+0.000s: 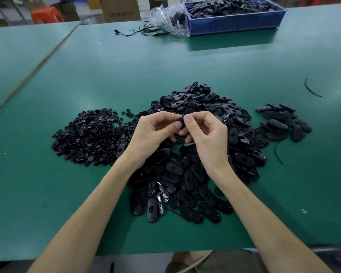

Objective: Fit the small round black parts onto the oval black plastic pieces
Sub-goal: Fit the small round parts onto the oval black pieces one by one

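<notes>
Green bench (87,66) stretching out ahead, a blue crate (236,26) of more black pieces far across it and a crumpled clear bag (169,18) just beside that; close in, the work itself. Up over the middle heap come my left hand (150,134) and right hand (209,136), held close together; fingers (200,115) of both are curled in, and the thumbs pinch one oval piece (182,123) between them; it hangs just above the pile, not resting on it. Whether a round part is already seated in it I cannot tell; my thumbs cover the spot.

Off to my left lies the heap of small round parts (91,134), spread flat and thick. Under my wrists sits the big heap of oval pieces (195,174), many showing an open slot. To my right is a much smaller cluster (282,123), set apart from the main heap; I take those for the finished ones, though I cannot make out round parts in them.

So, by my reckoning: one in hand, a small lot done, a great many ovals and rounds left to marry up; early days in this batch.
</notes>
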`<state>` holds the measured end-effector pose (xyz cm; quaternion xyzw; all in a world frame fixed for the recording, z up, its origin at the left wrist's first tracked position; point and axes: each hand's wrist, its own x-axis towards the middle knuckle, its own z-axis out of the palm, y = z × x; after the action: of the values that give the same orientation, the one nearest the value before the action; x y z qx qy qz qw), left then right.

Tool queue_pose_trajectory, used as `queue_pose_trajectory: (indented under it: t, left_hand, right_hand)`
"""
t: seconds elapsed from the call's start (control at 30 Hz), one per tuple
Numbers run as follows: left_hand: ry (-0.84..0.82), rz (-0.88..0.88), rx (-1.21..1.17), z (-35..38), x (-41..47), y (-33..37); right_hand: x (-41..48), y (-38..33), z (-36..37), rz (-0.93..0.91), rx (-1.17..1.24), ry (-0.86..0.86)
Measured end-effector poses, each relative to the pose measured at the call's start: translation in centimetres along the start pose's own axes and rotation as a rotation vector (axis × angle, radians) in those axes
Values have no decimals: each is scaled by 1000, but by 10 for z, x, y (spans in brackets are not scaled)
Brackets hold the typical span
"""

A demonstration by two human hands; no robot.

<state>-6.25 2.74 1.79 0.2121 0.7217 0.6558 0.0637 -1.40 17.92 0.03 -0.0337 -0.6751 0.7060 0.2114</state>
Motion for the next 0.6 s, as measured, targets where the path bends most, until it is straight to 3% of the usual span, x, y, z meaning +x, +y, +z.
queue_pose_trajectory:
  t: [0.6]
  left_hand:
    - [39, -49, 27, 3, -1, 3]
  right_hand:
    - [-5, -2, 1, -2, -27, -40]
